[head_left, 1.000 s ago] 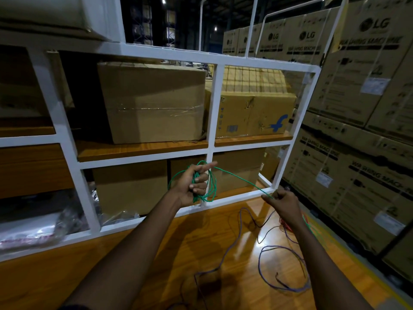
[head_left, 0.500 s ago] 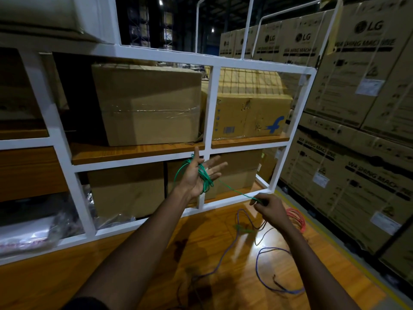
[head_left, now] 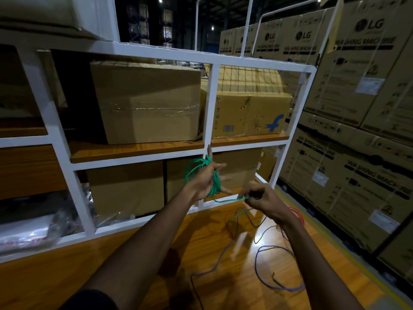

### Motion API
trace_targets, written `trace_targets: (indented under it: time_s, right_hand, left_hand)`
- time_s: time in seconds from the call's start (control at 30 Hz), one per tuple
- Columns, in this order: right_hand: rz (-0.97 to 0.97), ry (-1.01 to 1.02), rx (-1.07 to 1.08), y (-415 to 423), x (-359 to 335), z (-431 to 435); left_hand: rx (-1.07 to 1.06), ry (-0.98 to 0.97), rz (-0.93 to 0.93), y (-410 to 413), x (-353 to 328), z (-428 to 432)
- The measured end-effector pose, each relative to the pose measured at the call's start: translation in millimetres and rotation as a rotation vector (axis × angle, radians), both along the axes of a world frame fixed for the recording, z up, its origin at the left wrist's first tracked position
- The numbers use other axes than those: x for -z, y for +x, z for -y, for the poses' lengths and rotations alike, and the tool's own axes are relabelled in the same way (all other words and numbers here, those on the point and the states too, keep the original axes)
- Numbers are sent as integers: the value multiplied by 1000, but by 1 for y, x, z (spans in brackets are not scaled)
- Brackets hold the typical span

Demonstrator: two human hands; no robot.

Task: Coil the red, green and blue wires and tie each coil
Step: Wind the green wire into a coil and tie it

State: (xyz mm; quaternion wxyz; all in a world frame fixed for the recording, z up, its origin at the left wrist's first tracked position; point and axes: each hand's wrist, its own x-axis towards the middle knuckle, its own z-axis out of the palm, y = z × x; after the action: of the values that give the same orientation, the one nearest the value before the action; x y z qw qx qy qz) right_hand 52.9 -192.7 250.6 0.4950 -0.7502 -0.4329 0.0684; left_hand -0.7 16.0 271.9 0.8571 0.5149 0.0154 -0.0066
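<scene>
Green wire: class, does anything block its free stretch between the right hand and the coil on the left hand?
Nothing visible does; the green wire spans open air from right hand to left hand.

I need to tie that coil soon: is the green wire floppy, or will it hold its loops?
Probably light and floppy: the green wire drapes in loose loops round the open left hand. It likely sags without tension: the strand to the right hand curves slackly.

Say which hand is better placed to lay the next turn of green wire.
Right. The right hand pinches the free green wire beside the coil; the left hand is occupied, its spread fingers carrying that coil.
</scene>
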Motion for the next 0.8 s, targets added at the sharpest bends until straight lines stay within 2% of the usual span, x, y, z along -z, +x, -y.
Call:
trace_targets:
  time_s: [0.13,0.23,0.33,0.43,0.57,0.63,0.73,0.8]
  right_hand:
    - [304,105,318,3,-13,-5]
    - [338,-5,551,13,-14,2]
    - [297,-62,642,25,-9,13]
    - [184,-50,598,32,-4,21]
    - [-353,233,297,31,-4,31]
    - [-360,199,316,30,1,30]
    - [-298,106,351,25,9,22]
    - [-327,79,335,22,13,16]
  left_hand:
    - [216,241,-134,-1,14,-3]
    - [269,350,-162,-7,16,-4]
    - [226,472,-181,-13,15,-9]
    - [250,504,-185,-15,20,-18]
    - [345,522,-212,-19,25,-21]
    - [419,485,-151,-20,29,-17]
    - [489,420,-139,-23,33,-6]
    - [524,385,-134,-23,36,3]
